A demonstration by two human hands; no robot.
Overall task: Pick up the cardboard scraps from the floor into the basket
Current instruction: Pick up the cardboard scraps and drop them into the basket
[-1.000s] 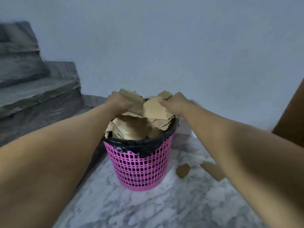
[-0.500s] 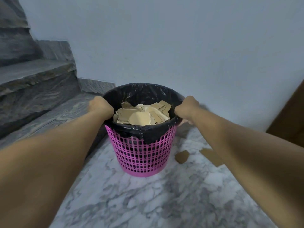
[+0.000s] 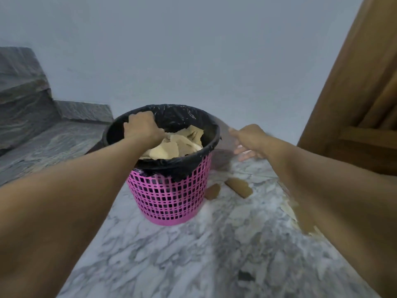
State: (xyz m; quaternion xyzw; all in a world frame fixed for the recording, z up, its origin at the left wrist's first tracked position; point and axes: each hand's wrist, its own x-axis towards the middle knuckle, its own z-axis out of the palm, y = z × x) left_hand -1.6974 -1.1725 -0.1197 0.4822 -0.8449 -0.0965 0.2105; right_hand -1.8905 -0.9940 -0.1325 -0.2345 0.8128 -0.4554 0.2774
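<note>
A pink lattice basket [image 3: 169,203] with a black liner stands on the marble floor, holding several tan cardboard scraps [image 3: 171,147]. My left hand [image 3: 142,127] reaches across the basket, its fingers curled over the liner's back-left rim. To the right of the basket, my right hand [image 3: 247,140] hovers low over the floor with its fingers spread and nothing in it. A small scrap [image 3: 212,191] and a longer scrap [image 3: 239,187] lie on the floor just right of the basket. A larger scrap [image 3: 300,218] is partly hidden under my right forearm.
Grey stone steps [image 3: 25,100] rise at the left, close beside the basket. A brown wooden door [image 3: 354,104] stands at the right. A plain wall runs behind. A small dark mark [image 3: 245,276] lies on the marble floor [image 3: 171,254] in front.
The scraps I held went into the basket. My right hand has let go of the rim and swung out to the right, opening. My left hand has shifted to the back-left rim.
</note>
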